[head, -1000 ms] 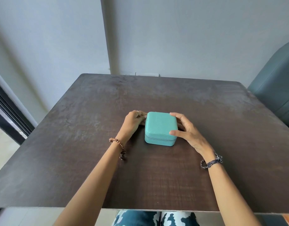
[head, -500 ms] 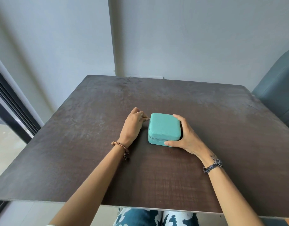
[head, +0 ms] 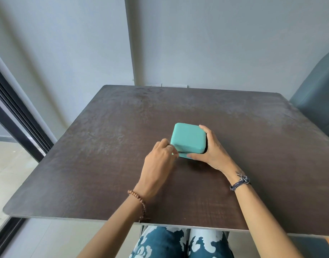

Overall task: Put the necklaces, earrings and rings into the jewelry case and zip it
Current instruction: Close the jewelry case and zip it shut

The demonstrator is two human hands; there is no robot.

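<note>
A small teal jewelry case [head: 187, 139] with its lid down sits near the middle of the dark brown table [head: 107, 164]. My right hand [head: 211, 151] grips the case's right side, thumb on the front edge and fingers round the back. My left hand [head: 158, 166] is at the case's front left corner, fingertips pinching the zipper pull [head: 178, 152] on the seam. No necklaces, earrings or rings lie loose on the table; the case's inside is hidden.
A grey wall stands close behind the table's far edge. A dark teal upholstered chair [head: 318, 101] sits at the right. A dark-framed sliding door [head: 13, 116] runs along the left. My patterned trousers [head: 178, 243] show under the near table edge.
My left hand has slid from the case's back left corner along its left side to the front left corner, at the zip. My right hand has closed tighter round the right side.
</note>
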